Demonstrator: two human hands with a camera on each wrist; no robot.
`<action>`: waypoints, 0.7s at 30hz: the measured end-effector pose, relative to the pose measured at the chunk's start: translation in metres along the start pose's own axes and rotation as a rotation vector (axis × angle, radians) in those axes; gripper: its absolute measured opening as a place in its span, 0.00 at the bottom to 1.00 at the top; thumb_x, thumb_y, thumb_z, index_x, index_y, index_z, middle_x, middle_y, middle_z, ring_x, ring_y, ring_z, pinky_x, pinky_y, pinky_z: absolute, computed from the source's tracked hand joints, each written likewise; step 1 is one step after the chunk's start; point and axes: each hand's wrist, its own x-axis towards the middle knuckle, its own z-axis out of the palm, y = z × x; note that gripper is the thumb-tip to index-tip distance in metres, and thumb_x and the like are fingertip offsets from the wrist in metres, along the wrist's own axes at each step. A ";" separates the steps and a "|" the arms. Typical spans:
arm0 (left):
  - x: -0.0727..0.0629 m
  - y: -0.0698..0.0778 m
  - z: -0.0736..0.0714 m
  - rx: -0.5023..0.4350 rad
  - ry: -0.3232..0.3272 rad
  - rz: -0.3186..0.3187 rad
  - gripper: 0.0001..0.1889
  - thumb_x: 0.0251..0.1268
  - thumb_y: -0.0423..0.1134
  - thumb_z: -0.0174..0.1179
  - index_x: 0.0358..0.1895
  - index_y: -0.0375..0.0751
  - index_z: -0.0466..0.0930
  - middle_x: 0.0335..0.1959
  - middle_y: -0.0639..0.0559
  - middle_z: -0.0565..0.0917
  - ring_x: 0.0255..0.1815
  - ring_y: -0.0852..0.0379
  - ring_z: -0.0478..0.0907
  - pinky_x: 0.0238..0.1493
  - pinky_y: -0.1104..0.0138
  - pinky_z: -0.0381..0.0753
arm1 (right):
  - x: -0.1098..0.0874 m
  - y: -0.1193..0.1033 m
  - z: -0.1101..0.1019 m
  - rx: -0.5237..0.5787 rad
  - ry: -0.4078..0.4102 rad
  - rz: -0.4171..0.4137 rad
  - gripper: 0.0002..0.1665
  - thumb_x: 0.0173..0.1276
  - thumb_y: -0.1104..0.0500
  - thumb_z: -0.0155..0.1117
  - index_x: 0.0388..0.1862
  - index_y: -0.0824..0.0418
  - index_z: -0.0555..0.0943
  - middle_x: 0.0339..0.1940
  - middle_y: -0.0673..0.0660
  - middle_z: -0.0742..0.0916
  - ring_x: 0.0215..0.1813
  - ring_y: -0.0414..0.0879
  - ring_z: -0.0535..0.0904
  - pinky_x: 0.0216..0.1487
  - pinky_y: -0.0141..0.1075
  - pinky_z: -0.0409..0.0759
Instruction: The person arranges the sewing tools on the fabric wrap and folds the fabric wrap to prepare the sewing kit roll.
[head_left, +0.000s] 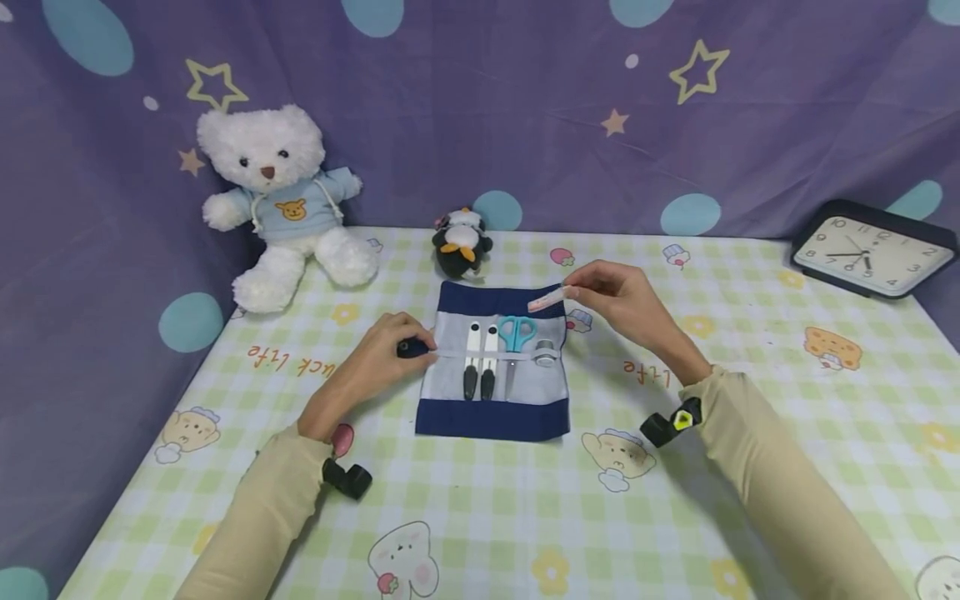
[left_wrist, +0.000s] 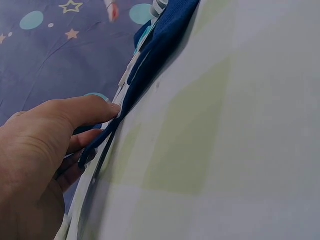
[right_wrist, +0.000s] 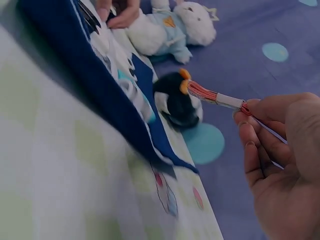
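A navy and grey fabric tool roll (head_left: 492,420) lies spread out on the table. Under its strap sit two white-and-black pen-shaped tools (head_left: 481,360), a pair of scissors with turquoise handles (head_left: 516,333) and a small silvery round item (head_left: 546,353). My left hand (head_left: 390,346) pinches the roll's left edge, where a dark flap shows between thumb and fingers. Over the roll's upper right corner, my right hand (head_left: 618,304) pinches one end of a skein of reddish-pink thread (right_wrist: 202,93) with a white paper band. The skein hangs clear of the roll in the right wrist view.
Behind the roll stands a small penguin plush (head_left: 461,243). A white teddy bear (head_left: 288,200) in a blue top sits at the back left, and a black-framed clock (head_left: 873,250) leans at the back right. A checked cloth (head_left: 480,508) covers the table up to a purple curtain (head_left: 517,108).
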 end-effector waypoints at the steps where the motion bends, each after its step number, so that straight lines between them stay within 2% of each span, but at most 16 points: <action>1: 0.000 0.000 0.000 0.000 0.002 0.001 0.04 0.65 0.36 0.73 0.41 0.43 0.89 0.45 0.49 0.82 0.51 0.46 0.73 0.55 0.51 0.71 | 0.004 -0.001 0.005 -0.002 -0.014 0.008 0.08 0.76 0.66 0.66 0.48 0.68 0.87 0.41 0.64 0.88 0.36 0.55 0.82 0.35 0.37 0.77; 6: 0.000 0.001 -0.001 -0.008 -0.001 0.001 0.04 0.65 0.35 0.73 0.40 0.43 0.89 0.45 0.49 0.82 0.52 0.45 0.73 0.56 0.50 0.70 | 0.022 -0.007 0.028 -0.011 -0.082 0.032 0.08 0.76 0.65 0.65 0.49 0.66 0.87 0.42 0.61 0.88 0.40 0.64 0.82 0.37 0.40 0.77; 9: 0.000 0.001 0.000 -0.004 0.000 0.000 0.04 0.65 0.35 0.73 0.40 0.43 0.89 0.45 0.48 0.82 0.52 0.44 0.74 0.56 0.50 0.71 | 0.031 -0.011 0.040 -0.014 -0.120 0.039 0.08 0.76 0.65 0.65 0.48 0.67 0.86 0.42 0.60 0.89 0.44 0.64 0.83 0.41 0.39 0.79; 12: 0.001 0.001 0.000 0.000 0.002 0.000 0.04 0.65 0.35 0.73 0.40 0.43 0.89 0.46 0.47 0.82 0.52 0.44 0.74 0.57 0.50 0.71 | 0.038 -0.014 0.051 -0.015 -0.159 0.027 0.07 0.77 0.65 0.64 0.48 0.67 0.86 0.43 0.60 0.88 0.45 0.63 0.84 0.43 0.37 0.79; 16: 0.001 0.000 0.001 0.000 -0.005 0.007 0.04 0.65 0.35 0.72 0.41 0.43 0.89 0.47 0.47 0.82 0.53 0.44 0.73 0.57 0.49 0.71 | 0.045 -0.017 0.063 0.005 -0.197 0.003 0.07 0.77 0.66 0.64 0.48 0.69 0.86 0.42 0.60 0.88 0.44 0.65 0.83 0.41 0.38 0.79; 21: 0.003 -0.001 0.001 0.001 -0.006 0.014 0.05 0.64 0.35 0.72 0.41 0.43 0.89 0.46 0.47 0.83 0.53 0.44 0.73 0.57 0.49 0.71 | 0.053 -0.017 0.079 -0.011 -0.222 -0.024 0.07 0.77 0.66 0.64 0.47 0.68 0.86 0.41 0.61 0.89 0.42 0.62 0.85 0.42 0.40 0.81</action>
